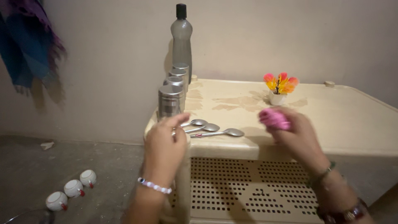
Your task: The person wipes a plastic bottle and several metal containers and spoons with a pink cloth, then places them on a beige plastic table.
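Spoons [207,128] being gathered at the cabinet [352,124] edge.
Spoon handles are pinched by the left hand [163,149]; a pink cloth [273,119], at 3 o'clock, is clutched in the closed right hand [298,137].

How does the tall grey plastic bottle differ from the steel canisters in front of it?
The tall grey plastic bottle is translucent, slim-necked and black-capped; the shiny steel canisters are short, straight-sided, opaque and metal-lidded. There is one bottle, four canisters. All stand upright in one row along the cream table's left edge.

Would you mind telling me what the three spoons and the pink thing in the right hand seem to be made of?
The three spoons look like polished metal, likely steel: grey with bright glints. The pink thing in the right hand seems soft cloth or sponge, matte and bunched, though blur leaves it uncertain.
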